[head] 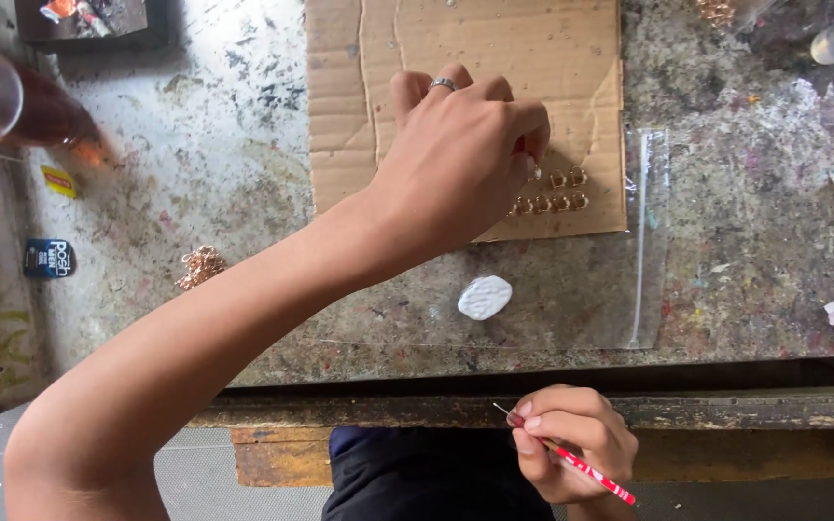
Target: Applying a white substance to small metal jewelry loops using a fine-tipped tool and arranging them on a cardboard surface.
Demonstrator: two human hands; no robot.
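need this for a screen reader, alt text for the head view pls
The person's left hand pinches at small copper-coloured pieces lined up on a cardboard sheet, while the right hand holds a thin red stick below the bench edge.

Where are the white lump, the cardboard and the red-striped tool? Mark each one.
White lump (485, 297), head view: centre of its ridged top.
Cardboard (494, 48), head view: bare upper middle of the sheet.
Red-striped tool (586, 469), head view: striped shaft just below the right hand (571, 444).
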